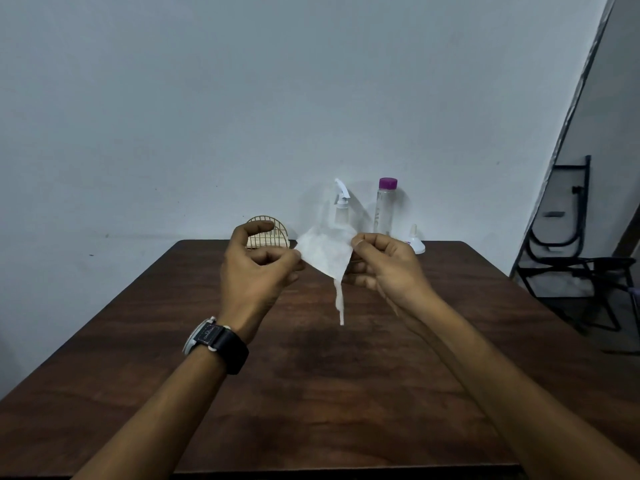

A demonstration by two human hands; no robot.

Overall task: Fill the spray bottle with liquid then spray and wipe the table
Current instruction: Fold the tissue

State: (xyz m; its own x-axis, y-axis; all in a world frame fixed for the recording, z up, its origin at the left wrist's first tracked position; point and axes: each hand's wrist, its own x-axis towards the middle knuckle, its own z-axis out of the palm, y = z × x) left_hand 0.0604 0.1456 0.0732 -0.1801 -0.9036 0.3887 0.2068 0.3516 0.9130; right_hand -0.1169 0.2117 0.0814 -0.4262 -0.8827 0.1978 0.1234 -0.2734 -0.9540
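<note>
A thin white tissue (325, 254) is pinched at its left edge by the left hand (252, 271) and at its right corner by the right hand (384, 265), and is held spread above the dark wooden table (311, 393), a torn strip hanging down. Behind it, at the table's far edge, the spray bottle (341, 202) is stood upright beside a purple-capped clear bottle (386, 209), with a white funnel (415, 242) to the right and a wire napkin holder (268, 233) to the left.

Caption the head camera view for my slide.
Left hand and right hand pinch a white tissue over the wooden table, spray bottle behind.
</note>
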